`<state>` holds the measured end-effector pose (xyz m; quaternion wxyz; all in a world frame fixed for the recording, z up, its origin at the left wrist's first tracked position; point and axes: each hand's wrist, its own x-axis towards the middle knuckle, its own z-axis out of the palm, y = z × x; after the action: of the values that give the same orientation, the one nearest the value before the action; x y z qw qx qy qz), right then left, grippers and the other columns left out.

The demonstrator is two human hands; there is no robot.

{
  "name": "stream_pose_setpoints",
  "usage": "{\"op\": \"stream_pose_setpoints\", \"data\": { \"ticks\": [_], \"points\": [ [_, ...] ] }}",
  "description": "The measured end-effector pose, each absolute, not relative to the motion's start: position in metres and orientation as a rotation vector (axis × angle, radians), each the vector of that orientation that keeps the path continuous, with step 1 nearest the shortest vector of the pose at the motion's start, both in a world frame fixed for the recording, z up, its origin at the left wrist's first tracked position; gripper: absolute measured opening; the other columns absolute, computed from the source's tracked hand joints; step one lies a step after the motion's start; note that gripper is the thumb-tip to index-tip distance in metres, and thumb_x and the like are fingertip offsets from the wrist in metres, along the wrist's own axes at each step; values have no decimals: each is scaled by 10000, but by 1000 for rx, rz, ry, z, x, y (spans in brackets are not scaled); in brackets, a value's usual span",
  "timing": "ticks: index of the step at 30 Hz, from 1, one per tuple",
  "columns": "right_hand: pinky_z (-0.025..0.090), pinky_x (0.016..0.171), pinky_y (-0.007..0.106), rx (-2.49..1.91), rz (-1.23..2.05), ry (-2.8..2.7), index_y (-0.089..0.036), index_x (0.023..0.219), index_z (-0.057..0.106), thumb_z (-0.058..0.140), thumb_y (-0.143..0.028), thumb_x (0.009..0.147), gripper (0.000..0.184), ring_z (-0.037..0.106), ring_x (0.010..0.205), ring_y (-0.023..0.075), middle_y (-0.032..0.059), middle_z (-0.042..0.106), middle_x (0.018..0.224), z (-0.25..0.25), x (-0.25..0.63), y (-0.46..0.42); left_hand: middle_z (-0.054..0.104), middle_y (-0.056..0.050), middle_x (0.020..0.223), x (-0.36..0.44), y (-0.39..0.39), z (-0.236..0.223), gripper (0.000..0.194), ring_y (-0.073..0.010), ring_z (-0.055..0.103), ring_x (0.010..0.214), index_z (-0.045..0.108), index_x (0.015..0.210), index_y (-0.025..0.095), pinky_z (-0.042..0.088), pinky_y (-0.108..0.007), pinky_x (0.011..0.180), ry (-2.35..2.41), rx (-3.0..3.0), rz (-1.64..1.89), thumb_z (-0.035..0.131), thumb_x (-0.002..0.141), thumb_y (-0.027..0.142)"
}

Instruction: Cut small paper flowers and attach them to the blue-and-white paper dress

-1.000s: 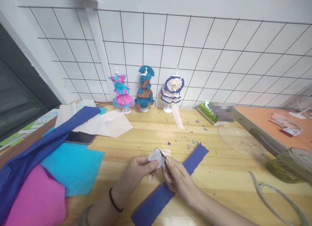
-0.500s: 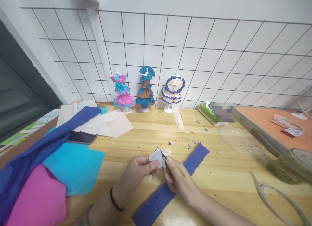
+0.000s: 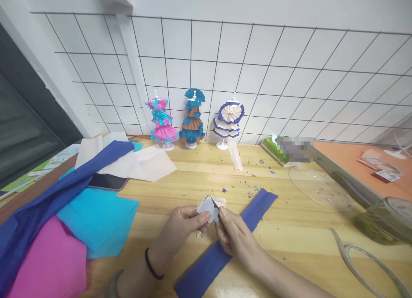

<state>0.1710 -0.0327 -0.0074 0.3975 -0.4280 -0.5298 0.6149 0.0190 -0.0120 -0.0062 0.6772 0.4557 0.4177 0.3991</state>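
Between finger and thumb, my left hand (image 3: 189, 219) pinches a small white paper piece with scalloped edges (image 3: 206, 206), pale pink paper layered behind it. My right hand (image 3: 236, 236) is closed around small dark scissors (image 3: 216, 205); a blade shows against the paper's right edge, while the handles are hidden in my fingers. Under both hands a dark blue paper strip (image 3: 206, 270) lies diagonally on the wooden table.
Crepe paper sheets in blue (image 3: 61, 195), turquoise (image 3: 103, 221) and pink (image 3: 48, 259) cover the left, partly over a phone (image 3: 107, 182). Three mini dress forms (image 3: 193, 122) stand by the wall. Right are a clear disc (image 3: 317, 186), tape roll (image 3: 386, 221) and grey ribbon (image 3: 346, 251).
The camera view has shifted very slightly. Both hands, the paper and the scissors keep nearly the same position.
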Motion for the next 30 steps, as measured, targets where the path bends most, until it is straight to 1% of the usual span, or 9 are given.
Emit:
{"op": "stream_pose_setpoints", "data": {
  "ticks": [4, 8, 13, 18, 26, 30],
  "points": [
    [177, 361, 196, -1094, 1557, -1355, -178, 619, 409, 282, -540, 875, 461, 210, 379, 59, -88, 238, 444, -6, 170, -33, 544, -6, 552, 19, -11, -8, 260, -112, 458, 571, 639, 569, 123, 356, -226, 576, 931, 1031, 906, 663, 654, 368],
    [173, 367, 200, -1116, 1553, -1371, -183, 602, 381, 286, -540, 874, 458, 206, 383, 58, -87, 249, 445, -3, 169, -32, 563, -17, 592, 17, -11, -11, 241, -118, 465, 599, 655, 623, 121, 367, -230, 593, 929, 1038, 904, 651, 673, 356],
    [167, 364, 204, -1132, 1542, -1384, -179, 641, 418, 295, -558, 862, 456, 201, 379, 60, -90, 245, 447, 0, 169, -31, 575, -33, 594, 16, -11, -10, 250, -124, 479, 600, 663, 613, 112, 386, -241, 605, 912, 1002, 899, 654, 669, 355],
    [162, 372, 207, -1157, 1540, -1375, -193, 602, 356, 307, -581, 846, 461, 211, 386, 61, -88, 248, 445, -1, 170, -32, 590, -34, 587, 17, -11, -5, 234, -121, 485, 575, 665, 594, 120, 401, -241, 587, 917, 922, 920, 698, 613, 351],
    [158, 375, 210, -1169, 1559, -1382, -197, 607, 354, 307, -587, 841, 458, 205, 391, 63, -84, 250, 458, -3, 171, -32, 593, -30, 581, 16, -10, -1, 213, -115, 491, 564, 669, 593, 122, 405, -245, 601, 918, 911, 929, 699, 615, 332],
    [156, 375, 210, -1160, 1560, -1384, -195, 624, 366, 304, -583, 845, 451, 198, 391, 62, -85, 249, 466, -3, 171, -32, 616, -44, 614, 16, -9, -2, 204, -124, 505, 584, 686, 643, 118, 420, -255, 619, 904, 919, 932, 689, 628, 322]
  ]
}}
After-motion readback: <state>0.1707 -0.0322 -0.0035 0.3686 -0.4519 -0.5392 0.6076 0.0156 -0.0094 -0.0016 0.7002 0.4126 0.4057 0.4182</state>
